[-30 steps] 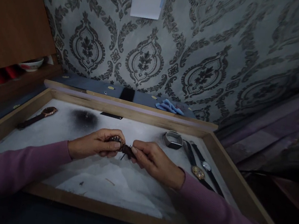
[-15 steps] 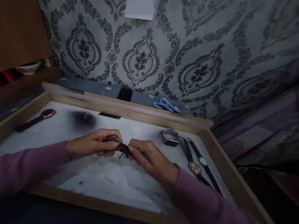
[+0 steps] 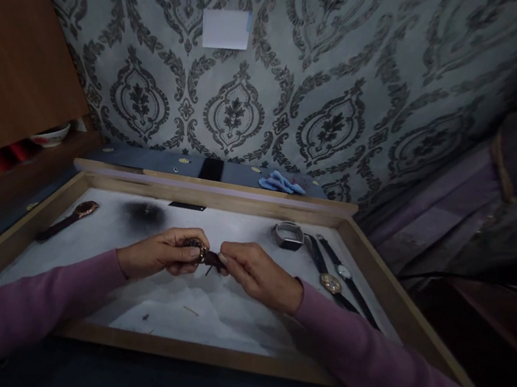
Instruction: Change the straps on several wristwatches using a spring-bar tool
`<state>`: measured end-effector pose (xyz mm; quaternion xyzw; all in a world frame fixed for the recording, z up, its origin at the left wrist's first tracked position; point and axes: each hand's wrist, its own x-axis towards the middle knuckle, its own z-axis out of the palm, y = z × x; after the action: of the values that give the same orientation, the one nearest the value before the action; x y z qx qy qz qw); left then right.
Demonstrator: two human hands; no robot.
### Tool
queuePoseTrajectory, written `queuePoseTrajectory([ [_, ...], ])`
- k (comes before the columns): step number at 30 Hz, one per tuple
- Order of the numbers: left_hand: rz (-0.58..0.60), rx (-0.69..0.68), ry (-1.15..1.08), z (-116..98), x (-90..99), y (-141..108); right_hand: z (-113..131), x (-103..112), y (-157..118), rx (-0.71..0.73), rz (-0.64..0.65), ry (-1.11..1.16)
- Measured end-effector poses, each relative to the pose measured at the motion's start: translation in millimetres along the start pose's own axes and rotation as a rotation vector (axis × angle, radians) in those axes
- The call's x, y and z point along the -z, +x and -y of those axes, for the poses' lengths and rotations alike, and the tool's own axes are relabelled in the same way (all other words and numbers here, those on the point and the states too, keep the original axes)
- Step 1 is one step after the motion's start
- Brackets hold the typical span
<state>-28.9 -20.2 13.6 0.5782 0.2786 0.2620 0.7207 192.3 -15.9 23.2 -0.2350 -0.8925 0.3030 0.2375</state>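
My left hand (image 3: 165, 250) is closed round the case of a dark watch (image 3: 195, 248) with a gold-toned rim, above the middle of the wood-framed tray (image 3: 205, 353). My right hand (image 3: 254, 273) pinches the watch's brown strap between thumb and fingers, just right of the case. A thin dark piece points down below the strap; its kind is unclear. At the tray's left lies a brown-strapped watch (image 3: 66, 221). On the right are a grey band watch (image 3: 288, 235), a gold-faced watch (image 3: 331, 283) and a white-faced watch (image 3: 343, 272) on dark straps.
A flat black strip (image 3: 187, 206) lies near the tray's back edge. Behind the tray are a black phone-like object (image 3: 211, 169) and a blue cloth (image 3: 282, 182). A wooden cabinet (image 3: 14, 70) stands left, a curtain (image 3: 447, 200) hangs right. Small scraps lie at the tray's front.
The view has shifted slightly, so the wall paper and tray sit a little lower and the right-hand watches further left. Both hands keep their hold on the watch.
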Motion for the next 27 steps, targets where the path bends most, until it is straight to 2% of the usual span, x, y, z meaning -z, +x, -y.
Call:
queuePoseTrajectory([
  [4,-0.008,0.01,-0.003,-0.6,-0.7,-0.1,0.4,-0.1,-1.4,0.039,-0.028,-0.163],
  [11,0.007,0.011,-0.019,-1.0,0.0,-1.5,-1.9,1.3,0.4,-0.026,0.018,0.113],
  [22,-0.039,-0.027,0.024,-2.8,-2.5,0.9,-1.1,1.9,0.7,0.02,-0.056,0.038],
  [27,-0.048,-0.057,0.018,-2.7,-4.1,0.5,-2.1,1.4,-1.1,0.094,-0.097,-0.039],
])
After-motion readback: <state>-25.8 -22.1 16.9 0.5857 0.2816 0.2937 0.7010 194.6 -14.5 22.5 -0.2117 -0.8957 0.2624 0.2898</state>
